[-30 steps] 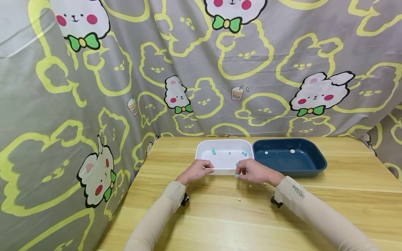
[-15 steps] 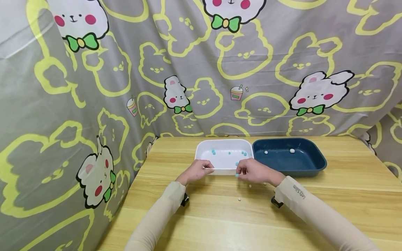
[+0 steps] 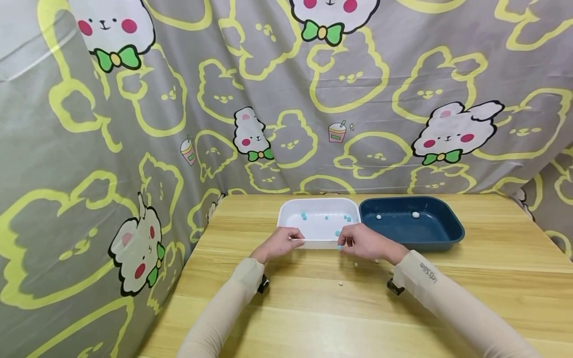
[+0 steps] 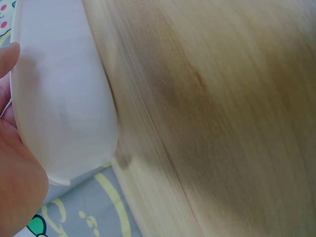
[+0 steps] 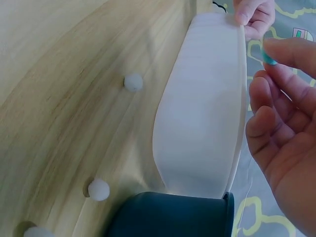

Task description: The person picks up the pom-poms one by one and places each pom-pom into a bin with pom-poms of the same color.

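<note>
My left hand (image 3: 279,242) holds the front wall of a white plastic tray (image 3: 320,229) near its left corner. In the left wrist view the thumb (image 4: 9,58) lies on the tray's outer side, with other fingers behind the rim. At the tray's front right my right hand (image 3: 369,242) pinches a small teal ball (image 5: 268,57) between thumb and finger, just by the rim. Several more teal balls (image 3: 304,217) lie scattered inside the tray, mostly towards its back and right side.
A dark blue tray (image 3: 403,234) stands against the white tray's right side, with two white balls (image 3: 416,215) inside. Several small white balls (image 5: 133,82) lie on the wooden table (image 3: 295,313) in front of the trays. A patterned curtain (image 3: 286,99) hangs behind and to the left.
My right hand has risen very slightly, with the teal ball still pinched. My left hand keeps its hold on the white tray, and the trays stay in place.
</note>
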`<state>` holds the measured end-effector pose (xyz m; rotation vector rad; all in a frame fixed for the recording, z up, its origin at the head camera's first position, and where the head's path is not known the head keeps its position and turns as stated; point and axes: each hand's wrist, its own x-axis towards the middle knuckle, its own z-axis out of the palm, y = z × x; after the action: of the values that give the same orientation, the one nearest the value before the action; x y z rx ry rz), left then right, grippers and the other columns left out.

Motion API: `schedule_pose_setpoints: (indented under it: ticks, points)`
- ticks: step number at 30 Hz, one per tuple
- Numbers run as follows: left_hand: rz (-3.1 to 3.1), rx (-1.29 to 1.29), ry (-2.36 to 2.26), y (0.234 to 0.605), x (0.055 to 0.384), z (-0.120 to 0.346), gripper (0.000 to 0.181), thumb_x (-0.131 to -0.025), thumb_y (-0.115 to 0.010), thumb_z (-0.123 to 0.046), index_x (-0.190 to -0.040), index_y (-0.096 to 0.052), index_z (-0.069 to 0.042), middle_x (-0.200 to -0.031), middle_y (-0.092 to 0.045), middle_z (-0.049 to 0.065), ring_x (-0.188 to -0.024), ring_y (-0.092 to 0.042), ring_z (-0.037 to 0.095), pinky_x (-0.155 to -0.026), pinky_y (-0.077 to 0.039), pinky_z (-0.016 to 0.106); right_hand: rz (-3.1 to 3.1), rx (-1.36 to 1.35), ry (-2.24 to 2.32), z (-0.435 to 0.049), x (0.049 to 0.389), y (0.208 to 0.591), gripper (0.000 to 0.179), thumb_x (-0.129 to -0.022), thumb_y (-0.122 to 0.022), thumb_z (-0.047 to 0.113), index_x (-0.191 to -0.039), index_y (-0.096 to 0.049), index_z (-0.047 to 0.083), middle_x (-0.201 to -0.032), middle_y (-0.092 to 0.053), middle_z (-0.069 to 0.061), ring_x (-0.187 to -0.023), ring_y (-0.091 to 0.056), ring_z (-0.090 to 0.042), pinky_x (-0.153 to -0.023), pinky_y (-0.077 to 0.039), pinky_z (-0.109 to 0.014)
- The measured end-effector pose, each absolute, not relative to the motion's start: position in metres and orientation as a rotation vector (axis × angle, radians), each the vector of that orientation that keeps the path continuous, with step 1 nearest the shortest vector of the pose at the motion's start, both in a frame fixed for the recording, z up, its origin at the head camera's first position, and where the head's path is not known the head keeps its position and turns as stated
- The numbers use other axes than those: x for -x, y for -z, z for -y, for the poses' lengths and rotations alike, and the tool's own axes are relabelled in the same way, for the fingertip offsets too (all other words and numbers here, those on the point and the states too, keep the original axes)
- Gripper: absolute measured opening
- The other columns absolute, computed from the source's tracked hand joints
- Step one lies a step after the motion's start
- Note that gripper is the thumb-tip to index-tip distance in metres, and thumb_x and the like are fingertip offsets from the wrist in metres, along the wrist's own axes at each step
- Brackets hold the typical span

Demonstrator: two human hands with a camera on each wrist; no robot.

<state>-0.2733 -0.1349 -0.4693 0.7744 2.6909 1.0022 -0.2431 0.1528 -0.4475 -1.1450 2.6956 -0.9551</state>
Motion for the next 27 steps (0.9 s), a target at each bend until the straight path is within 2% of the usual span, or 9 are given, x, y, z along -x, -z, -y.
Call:
schedule_pose_setpoints:
  ticks: [6, 15, 27]
  points:
    - [-2.688, -0.799, -1.020, 0.469, 0.273, 0.135, 0.008, -0.091, -0.065, -0.019, -0.085, -0.070, -0.015, -0.081, -0.065, -0.010, -0.078, -0.056, 0.005, -0.075, -0.046, 0.025, -2.728, 1.158, 0.968, -0.153, 0.246, 0.444, 0.009, -0.087, -0.068, 0.014, -0.082, -0.067, 0.022, -0.078, -0.055, 0.013, -0.067, -0.050, -0.006, -0.062, -0.046, -0.026]
    - [-2.687, -0.815, -1.034, 0.470, 0.274, 0.136, 0.008, -0.090, -0.065, -0.018, -0.085, -0.070, -0.014, -0.080, -0.064, -0.010, -0.077, -0.056, 0.005, -0.074, -0.045, 0.024, -2.747, 1.083, 1.026, -0.151, 0.257, 0.442, 0.006, -0.088, -0.069, 0.021, -0.085, -0.068, 0.015, -0.079, -0.058, 0.010, -0.069, -0.051, -0.008, -0.062, -0.045, -0.027]
    - [-2.687, -0.822, -1.016, 0.470, 0.276, 0.137, 0.009, -0.091, -0.064, -0.020, -0.086, -0.070, -0.017, -0.082, -0.064, -0.010, -0.078, -0.056, 0.006, -0.075, -0.046, 0.025, -2.733, 0.951, 1.046, -0.138, 0.278, 0.435, 0.006, -0.089, -0.067, 0.021, -0.084, -0.068, 0.018, -0.076, -0.059, 0.007, -0.065, -0.052, -0.012, -0.060, -0.044, -0.030]
